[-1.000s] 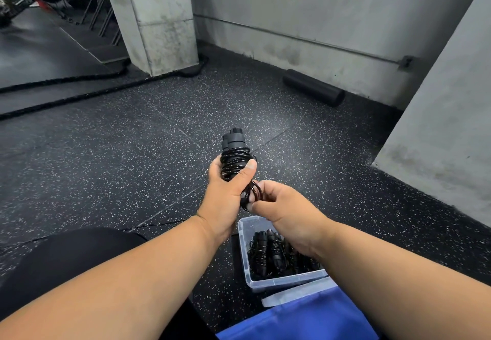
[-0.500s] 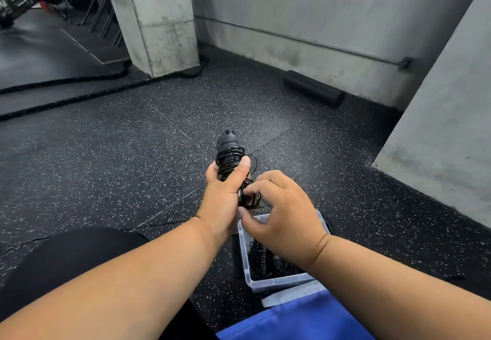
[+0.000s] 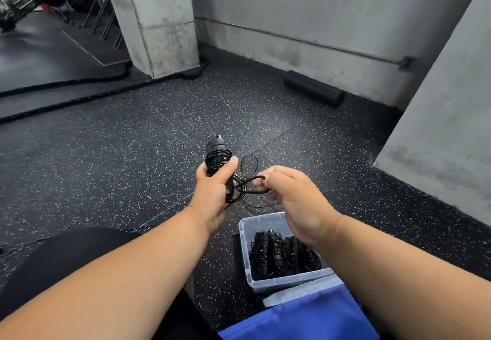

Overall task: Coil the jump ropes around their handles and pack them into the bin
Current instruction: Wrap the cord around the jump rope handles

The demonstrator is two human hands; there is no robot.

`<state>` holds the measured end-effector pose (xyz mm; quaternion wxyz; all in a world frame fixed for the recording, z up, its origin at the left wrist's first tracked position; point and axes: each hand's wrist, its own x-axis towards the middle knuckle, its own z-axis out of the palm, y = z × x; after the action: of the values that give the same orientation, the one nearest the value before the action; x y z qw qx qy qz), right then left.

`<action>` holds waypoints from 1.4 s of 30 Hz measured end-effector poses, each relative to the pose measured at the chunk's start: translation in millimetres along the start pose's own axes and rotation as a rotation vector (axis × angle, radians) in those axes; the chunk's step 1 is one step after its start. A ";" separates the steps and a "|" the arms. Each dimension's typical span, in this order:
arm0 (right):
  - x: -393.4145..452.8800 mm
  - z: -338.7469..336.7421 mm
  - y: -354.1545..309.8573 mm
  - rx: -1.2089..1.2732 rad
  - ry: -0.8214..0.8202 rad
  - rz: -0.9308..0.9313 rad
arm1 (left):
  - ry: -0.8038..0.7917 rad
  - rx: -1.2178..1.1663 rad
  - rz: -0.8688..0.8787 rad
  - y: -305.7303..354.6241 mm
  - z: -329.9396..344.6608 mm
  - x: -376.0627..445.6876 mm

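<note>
My left hand (image 3: 214,190) grips the black jump rope handles (image 3: 216,153), held upright with thin black cord coiled around them. My right hand (image 3: 295,201), just to the right, pinches a loose end of that cord (image 3: 253,177), which loops between the two hands. Below my right wrist a clear plastic bin (image 3: 245,257) stands on the floor. It holds several coiled black jump ropes (image 3: 276,254), partly hidden by my right forearm.
Speckled black rubber floor all around. A concrete pillar (image 3: 156,20) stands at the back left with a thick battle rope (image 3: 66,103) running from its base. A black foam roller (image 3: 314,88) lies by the far wall. A blue cloth (image 3: 300,321) lies beside the bin.
My right hand has pulled away to the right from the handles, drawing a loop of cord out with it. The handles stay upright in my left hand.
</note>
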<state>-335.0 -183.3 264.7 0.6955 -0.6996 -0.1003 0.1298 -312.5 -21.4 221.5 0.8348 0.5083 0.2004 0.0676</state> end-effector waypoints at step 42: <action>18.7 -41.0 1.2 -0.079 -0.130 -0.048 | -0.605 -0.035 -0.426 14.8 -5.6 -38.0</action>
<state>-304.1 -216.1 262.6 0.6622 -0.7140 -0.1671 0.1542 -348.1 -21.8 242.3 0.8603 0.4377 0.0448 -0.2573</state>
